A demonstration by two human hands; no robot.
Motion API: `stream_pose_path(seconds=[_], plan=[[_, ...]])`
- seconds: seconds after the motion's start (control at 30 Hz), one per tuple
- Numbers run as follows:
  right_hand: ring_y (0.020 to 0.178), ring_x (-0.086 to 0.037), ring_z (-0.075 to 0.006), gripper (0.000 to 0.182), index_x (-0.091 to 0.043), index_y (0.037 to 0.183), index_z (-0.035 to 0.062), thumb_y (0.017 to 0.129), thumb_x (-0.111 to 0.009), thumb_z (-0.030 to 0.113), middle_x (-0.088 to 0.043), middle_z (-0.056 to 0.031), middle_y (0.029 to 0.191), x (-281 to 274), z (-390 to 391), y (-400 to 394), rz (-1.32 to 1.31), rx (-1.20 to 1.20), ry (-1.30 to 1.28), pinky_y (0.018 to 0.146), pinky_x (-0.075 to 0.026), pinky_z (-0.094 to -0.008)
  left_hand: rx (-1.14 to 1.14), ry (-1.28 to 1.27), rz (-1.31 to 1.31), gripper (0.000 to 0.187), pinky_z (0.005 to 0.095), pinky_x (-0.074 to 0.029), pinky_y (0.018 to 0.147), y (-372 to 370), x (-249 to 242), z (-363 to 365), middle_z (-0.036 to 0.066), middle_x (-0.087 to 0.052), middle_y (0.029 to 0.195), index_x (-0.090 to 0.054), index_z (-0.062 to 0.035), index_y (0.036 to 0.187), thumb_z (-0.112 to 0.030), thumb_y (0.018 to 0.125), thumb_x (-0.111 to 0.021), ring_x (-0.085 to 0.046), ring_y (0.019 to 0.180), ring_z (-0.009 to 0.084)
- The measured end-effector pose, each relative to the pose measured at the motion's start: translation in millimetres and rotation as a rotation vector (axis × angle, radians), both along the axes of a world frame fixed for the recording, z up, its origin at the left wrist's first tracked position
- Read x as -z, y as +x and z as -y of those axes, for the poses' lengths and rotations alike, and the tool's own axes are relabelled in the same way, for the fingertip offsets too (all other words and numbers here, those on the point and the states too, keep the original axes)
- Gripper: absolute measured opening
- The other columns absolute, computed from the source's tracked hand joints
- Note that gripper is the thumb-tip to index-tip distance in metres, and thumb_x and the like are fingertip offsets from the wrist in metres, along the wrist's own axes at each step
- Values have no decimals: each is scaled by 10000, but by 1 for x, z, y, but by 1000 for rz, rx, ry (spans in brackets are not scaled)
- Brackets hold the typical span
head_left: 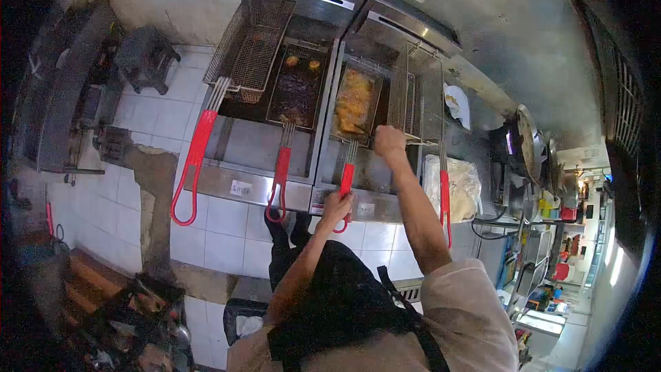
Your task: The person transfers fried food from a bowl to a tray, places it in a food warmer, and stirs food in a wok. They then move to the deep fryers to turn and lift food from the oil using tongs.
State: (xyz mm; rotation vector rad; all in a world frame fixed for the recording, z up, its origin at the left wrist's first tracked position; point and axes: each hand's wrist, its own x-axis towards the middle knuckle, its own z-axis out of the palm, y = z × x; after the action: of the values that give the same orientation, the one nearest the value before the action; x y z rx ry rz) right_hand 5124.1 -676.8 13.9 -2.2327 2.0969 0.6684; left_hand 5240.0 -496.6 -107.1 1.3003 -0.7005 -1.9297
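Observation:
My left hand is wrapped round the red handle of a fryer basket. That basket sits low in the right fryer, with golden frying food inside. Over the basket's near right corner, my right hand is closed in a fist, knuckles up. A thin dark utensil shows between the food and this fist; I cannot tell whether the fist grips it. To the right of my fist stands another wire basket, its red handle pointing toward me.
In the left fryer, one basket sits low with two golden pieces above dark oil; a raised basket stands beside it. Their red handles jut past the front edge. A plastic-covered container and a wok are at right, a stool at left.

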Motion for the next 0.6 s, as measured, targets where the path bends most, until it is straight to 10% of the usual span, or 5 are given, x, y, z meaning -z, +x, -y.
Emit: stream_pose_path(seconds=[0.1,0.27,0.5,0.6], plan=[[878,-635,-321,201,-639,823,29,709,-629,195,-641,-187,936,-18,-3,-20,199,129,0,727,-518,-418,12,11,37,251,350,-459,390,2,-7,2,73,-543,523,-556,-6,767,-233,870,-525,-572,413,208],[407,-435,-84,174,-599,738,65,826,-586,214,-562,-43,599,14,-32,-43,1159,756,120,301,-283,-233,48,26,96,159,329,-449,366,3,-10,4,35,-509,551,-533,-50,871,-209,878,-540,-522,409,166],[438,-414,-120,142,-498,959,48,890,-510,172,-552,-78,675,95,-32,-15,2023,1383,278,330,-323,-237,6,17,17,150,319,-441,361,1,-2,-1,24,-504,545,-534,-60,882,-210,872,-545,-517,406,154],[480,-441,-127,100,-485,916,60,880,-499,152,-542,-85,669,77,-31,-23,1838,1245,295,373,-363,-247,13,38,-24,172,315,-449,366,0,15,1,22,-507,550,-543,-61,864,-233,867,-558,-515,400,152]])
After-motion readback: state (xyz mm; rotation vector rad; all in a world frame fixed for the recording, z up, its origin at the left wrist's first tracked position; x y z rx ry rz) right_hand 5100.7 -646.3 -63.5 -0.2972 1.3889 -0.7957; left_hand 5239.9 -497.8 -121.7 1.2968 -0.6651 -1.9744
